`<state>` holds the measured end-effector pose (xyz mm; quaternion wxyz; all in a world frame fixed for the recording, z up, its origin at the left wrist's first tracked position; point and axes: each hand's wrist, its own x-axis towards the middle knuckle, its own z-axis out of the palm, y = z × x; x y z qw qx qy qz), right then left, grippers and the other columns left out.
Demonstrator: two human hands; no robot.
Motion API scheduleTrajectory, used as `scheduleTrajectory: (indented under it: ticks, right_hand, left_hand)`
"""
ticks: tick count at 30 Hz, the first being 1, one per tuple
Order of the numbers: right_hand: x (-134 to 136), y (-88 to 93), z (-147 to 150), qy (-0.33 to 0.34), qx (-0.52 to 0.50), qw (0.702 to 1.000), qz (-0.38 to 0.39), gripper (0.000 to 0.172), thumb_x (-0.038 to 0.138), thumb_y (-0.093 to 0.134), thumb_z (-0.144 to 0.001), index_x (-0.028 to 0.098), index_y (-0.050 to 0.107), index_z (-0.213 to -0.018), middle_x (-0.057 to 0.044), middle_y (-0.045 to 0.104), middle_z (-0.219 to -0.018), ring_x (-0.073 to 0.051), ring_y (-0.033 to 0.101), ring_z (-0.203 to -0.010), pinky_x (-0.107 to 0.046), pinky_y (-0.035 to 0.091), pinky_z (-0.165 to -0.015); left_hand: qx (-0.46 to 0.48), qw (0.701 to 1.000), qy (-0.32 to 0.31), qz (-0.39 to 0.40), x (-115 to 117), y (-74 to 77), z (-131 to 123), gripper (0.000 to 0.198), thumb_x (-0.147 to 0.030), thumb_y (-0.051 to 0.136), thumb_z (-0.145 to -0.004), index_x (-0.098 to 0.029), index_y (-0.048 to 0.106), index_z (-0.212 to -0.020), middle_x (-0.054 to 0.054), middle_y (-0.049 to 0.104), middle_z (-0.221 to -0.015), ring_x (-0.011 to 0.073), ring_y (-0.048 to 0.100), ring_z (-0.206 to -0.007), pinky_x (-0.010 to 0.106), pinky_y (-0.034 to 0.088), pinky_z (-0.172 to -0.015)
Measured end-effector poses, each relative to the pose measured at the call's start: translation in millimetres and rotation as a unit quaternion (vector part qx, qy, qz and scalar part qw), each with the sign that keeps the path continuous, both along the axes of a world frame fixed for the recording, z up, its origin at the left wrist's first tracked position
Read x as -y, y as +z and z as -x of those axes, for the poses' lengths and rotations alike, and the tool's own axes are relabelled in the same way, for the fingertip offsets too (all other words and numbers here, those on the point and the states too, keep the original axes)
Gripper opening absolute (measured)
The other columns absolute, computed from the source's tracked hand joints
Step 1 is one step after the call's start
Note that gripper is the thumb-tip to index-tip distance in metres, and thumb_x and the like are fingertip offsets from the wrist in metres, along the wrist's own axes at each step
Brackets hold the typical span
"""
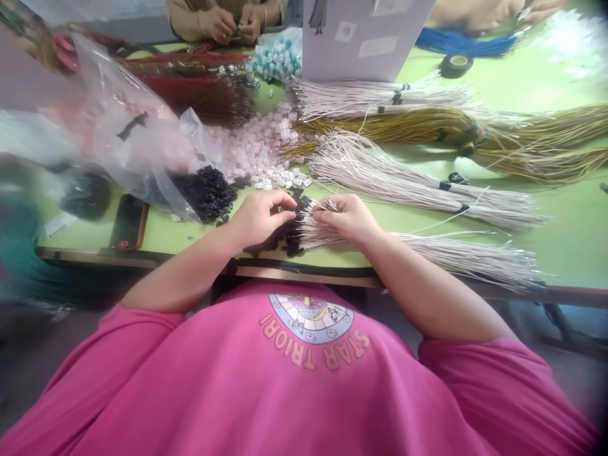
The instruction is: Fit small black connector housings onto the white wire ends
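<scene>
The person's pink shirt fills the near side, up against the edge of a green table. Just over that edge, the left hand has its thumb and forefinger curved toward each other, their tips close together; whether anything is pinched there cannot be told. Facing it, the right hand holds the ends of some white wires between its fingers, above the near white bundle, which runs on under the forearm to the right. Small black pieces lie between the hands, by the left ends of that bundle. Left of the left hand are a heap of black parts and, farther left, a dark phone. Beyond the heap, a clear plastic bag slumps beside a spread of pale pink connectors. To the right, past the hands, lie a taped white bundle, then yellow wires and another white bundle. At the far side, a pale partition stands between blue-and-white pieces on the left and a black tape roll with blue wires on the right. Far left of the partition, a co-worker's hands are close together.
</scene>
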<state>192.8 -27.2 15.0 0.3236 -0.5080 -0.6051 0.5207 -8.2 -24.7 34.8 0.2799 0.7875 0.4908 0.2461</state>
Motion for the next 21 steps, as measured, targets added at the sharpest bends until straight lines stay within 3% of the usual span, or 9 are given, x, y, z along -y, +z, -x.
scheduleTrajectory:
  ticks: [6, 21]
  right_hand:
    - [-0.3, -0.4, -0.5, -0.004, 0.040, 0.999, -0.024, 0.027, 0.039, 0.056, -0.068, 0.013, 0.060, -0.067, 0.002, 0.048, -0.052, -0.008, 0.040, -0.050, -0.022, 0.033, -0.050]
    - [-1.4, -1.0, -0.6, 0.025, 0.091, 0.994, -0.056, 0.026, 0.036, 0.051, -0.073, 0.013, 0.058, -0.063, 0.002, 0.047, -0.050, -0.008, 0.039, -0.049, -0.022, 0.031, -0.050]
  left_hand:
    - [0.008, 0.999, -0.022, -0.026, -3.9, -11.3, -3.6, 0.017, -0.031, 0.061, -0.074, -0.018, 0.066, -0.083, 0.003, 0.066, -0.083, 0.0142, 0.059, -0.075, 0.027, 0.046, -0.071]
    - [-0.006, 0.995, -0.051, -0.082, -2.1, -10.8, -7.2, 0.012, -0.026, 0.061, -0.076, -0.018, 0.066, -0.083, 0.003, 0.066, -0.082, 0.0135, 0.059, -0.076, 0.027, 0.045, -0.071]
